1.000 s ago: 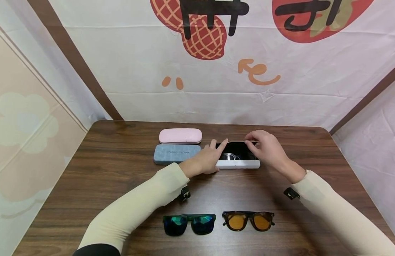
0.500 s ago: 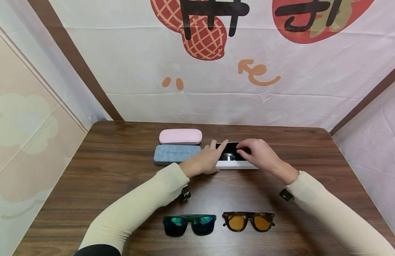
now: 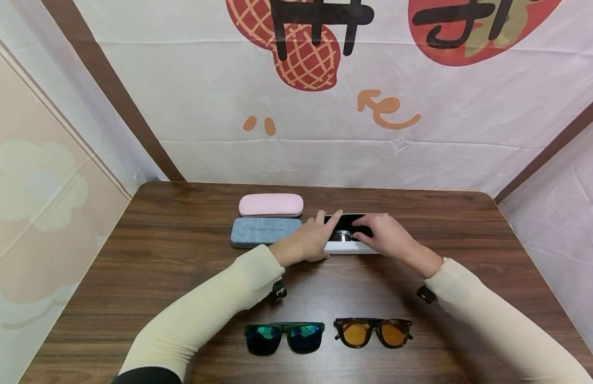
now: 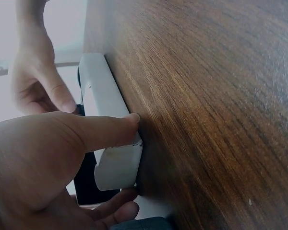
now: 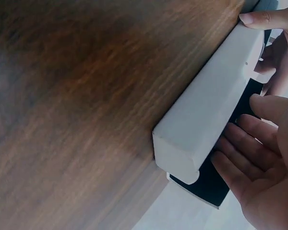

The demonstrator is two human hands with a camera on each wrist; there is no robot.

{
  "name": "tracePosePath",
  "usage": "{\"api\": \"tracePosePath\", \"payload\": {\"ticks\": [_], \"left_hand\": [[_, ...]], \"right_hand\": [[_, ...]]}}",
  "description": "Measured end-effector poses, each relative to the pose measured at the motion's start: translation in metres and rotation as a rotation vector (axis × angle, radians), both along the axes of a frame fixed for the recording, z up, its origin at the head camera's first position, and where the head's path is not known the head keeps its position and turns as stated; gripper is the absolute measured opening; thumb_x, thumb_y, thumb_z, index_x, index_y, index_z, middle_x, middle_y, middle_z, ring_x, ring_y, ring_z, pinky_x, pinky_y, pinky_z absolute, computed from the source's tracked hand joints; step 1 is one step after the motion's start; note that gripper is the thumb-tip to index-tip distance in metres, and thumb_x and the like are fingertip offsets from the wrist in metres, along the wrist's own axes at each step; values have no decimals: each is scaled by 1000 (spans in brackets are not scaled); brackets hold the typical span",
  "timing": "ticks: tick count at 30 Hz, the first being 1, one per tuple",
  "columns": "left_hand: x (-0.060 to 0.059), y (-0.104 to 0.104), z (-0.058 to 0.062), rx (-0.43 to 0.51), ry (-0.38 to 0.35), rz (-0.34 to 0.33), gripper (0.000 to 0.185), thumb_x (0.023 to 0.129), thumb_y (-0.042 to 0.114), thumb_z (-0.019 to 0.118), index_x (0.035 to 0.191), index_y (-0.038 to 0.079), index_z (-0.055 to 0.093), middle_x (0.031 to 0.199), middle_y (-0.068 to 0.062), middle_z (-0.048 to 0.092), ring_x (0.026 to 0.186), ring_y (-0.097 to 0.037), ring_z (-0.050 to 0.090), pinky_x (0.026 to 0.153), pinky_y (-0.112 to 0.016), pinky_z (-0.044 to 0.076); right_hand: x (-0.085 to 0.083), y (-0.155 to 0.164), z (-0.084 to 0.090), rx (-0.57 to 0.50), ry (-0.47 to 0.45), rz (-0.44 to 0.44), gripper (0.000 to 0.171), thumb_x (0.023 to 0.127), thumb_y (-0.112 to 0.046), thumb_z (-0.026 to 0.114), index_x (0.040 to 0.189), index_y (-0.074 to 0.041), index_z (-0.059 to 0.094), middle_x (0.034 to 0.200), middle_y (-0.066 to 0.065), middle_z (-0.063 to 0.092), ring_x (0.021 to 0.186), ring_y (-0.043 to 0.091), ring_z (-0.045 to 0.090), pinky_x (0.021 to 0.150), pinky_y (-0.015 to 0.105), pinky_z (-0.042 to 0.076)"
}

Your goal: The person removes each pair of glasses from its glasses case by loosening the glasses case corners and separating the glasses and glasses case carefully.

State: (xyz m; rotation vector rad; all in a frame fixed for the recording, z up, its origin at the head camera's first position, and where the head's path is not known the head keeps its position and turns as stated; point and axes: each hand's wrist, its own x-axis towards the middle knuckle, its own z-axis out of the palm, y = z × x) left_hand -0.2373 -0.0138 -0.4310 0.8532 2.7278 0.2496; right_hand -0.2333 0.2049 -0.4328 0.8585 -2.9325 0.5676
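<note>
A white glasses case [image 3: 349, 248] with a black lining stands open on the table. Inside it lies a pair of glasses [image 3: 343, 235], partly covered by the hands. My left hand [image 3: 309, 238] grips the case's left end; in the left wrist view its thumb [image 4: 108, 130] presses on the white front wall. Over the right part of the case, my right hand [image 3: 386, 234] reaches in with loosely bent fingers. The right wrist view shows these fingers [image 5: 240, 139] near the black lining, thumb and forefinger apart, with nothing seen between them.
A blue glasses case [image 3: 262, 232] lies left of the white one, and a pink glasses case [image 3: 270, 205] behind it. Nearer the front are green-framed sunglasses [image 3: 284, 338] and orange-lensed sunglasses [image 3: 373, 332]. A printed cloth [image 3: 205, 160] hangs behind the table [image 3: 181, 224].
My right hand has moved left from the case's right end to above the glasses inside. The left hand stays at the case's left end.
</note>
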Motion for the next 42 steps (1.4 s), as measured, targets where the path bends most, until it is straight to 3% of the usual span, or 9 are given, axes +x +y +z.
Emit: {"api": "tracePosePath", "payload": {"ticks": [11,21,42], "left_hand": [[1,1,2,-6,3,6,106,90,28,80,165,17,5,150,-23,34,113,-35,55,84,-41,53],[1,0,1,-3,-5,9,106,90,27,80,165,18,5,150,-23,34,113,-35,55,84,-42,52],[1,0,1,7,-8,6,105,90,27,80,165,17,7,150,-23,35,113,-35,55,81,-41,52]], "right_hand": [[3,-2,-2,64,-35,15,28,98,-16,70,120,0,72,116,14,72,108,30,69,90,48,54],[0,-3,-4,67,-26,43,13,96,-11,71,105,-2,76,106,10,73,98,27,69,84,45,56],[2,-4,-3,81,-15,19,13,98,-12,69,108,-6,73,104,8,73,92,23,70,78,43,57]]}}
